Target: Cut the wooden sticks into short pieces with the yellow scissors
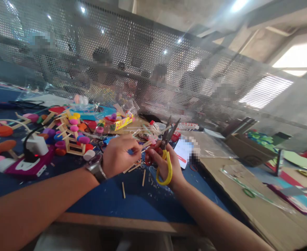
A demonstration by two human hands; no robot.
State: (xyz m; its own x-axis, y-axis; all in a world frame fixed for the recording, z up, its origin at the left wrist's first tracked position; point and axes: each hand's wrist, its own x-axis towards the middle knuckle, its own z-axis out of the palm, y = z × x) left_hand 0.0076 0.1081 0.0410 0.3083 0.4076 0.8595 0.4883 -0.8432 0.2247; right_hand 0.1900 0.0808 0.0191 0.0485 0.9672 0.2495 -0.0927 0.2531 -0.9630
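My right hand (173,169) holds scissors (170,164) with yellow handles, their blades pointing up and slightly parted. To its left my left hand (122,155), with a watch (96,166) at the wrist, has its fingers pinched together; what they hold, if anything, is too small to make out. A small pink piece (152,142) shows between the two hands. Below them, short wooden sticks (123,190) and pale scraps lie on the blue tabletop (103,202). Left of my hands stands a small construction of wooden sticks (73,144) among brightly coloured round pieces (84,140).
A purple power strip (28,167) bears a white charger (36,144). A lit phone (183,153) lies beyond my right hand. Cardboard (229,195) covers the right side, with a box (242,150) behind it. A perforated metal screen (138,45) stands at the back, people behind it.
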